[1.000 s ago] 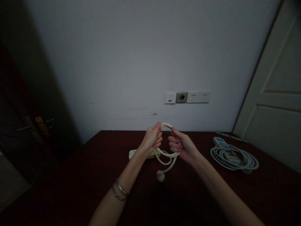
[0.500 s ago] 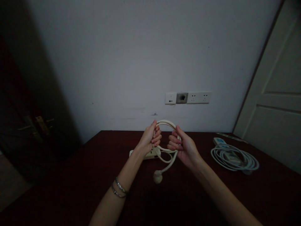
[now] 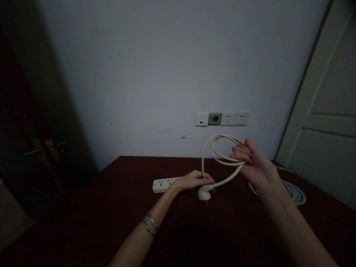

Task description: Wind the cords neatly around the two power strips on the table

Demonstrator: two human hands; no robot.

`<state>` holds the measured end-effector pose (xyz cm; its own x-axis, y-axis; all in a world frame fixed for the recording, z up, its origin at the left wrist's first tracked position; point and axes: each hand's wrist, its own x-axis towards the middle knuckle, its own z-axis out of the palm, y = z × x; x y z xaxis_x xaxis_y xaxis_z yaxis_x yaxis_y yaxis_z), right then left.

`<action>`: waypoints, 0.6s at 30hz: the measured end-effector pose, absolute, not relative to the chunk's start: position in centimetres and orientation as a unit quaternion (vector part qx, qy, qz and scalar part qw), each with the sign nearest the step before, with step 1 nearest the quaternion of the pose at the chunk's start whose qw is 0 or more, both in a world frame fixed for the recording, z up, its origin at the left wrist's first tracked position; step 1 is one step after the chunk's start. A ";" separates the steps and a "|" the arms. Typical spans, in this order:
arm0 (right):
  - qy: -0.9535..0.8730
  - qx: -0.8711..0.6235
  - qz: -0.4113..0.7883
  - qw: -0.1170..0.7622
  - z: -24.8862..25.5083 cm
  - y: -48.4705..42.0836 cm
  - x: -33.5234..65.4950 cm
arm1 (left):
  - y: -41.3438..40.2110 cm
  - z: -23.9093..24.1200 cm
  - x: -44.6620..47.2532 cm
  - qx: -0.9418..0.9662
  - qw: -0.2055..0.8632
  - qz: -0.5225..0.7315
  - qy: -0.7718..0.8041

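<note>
A white power cord is looped into a coil above the tabletop. My right hand is closed round the coil's right side, raised off the table. My left hand is lower, its fingers bent at the cord just behind the plug, which hangs with its prongs downward. The fingertips are partly hidden there, but they look closed on the cord. Behind my left wrist, a white power strip lies on the table, its right part covered by the hand.
The dark red table stands against a pale wall with a row of sockets. A second coiled cable lies on the right, partly behind my right arm. A door rises at the right edge.
My right hand has moved right with the coil. My left hand has left the coil's left side and dropped to the cord by the plug. The loops have spread wider.
</note>
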<state>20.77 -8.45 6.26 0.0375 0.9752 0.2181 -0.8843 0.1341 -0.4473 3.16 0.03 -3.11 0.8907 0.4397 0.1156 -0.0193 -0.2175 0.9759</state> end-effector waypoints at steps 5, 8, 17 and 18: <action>-0.265 -0.106 0.561 0.777 6.2 -7.9 23.3 | -0.1 -5.2 4.6 0.837 0.411 0.282 0.227; -0.284 -0.125 0.530 0.790 5.9 -7.4 23.6 | -0.6 -5.5 5.0 0.870 0.301 0.281 0.273; -0.482 -0.344 0.454 0.665 2.6 -4.4 20.7 | -3.3 -3.1 4.6 0.939 0.154 0.039 0.304; -0.499 -0.362 0.453 0.644 2.2 -4.2 20.3 | -3.6 -2.7 4.5 0.941 0.147 0.018 0.306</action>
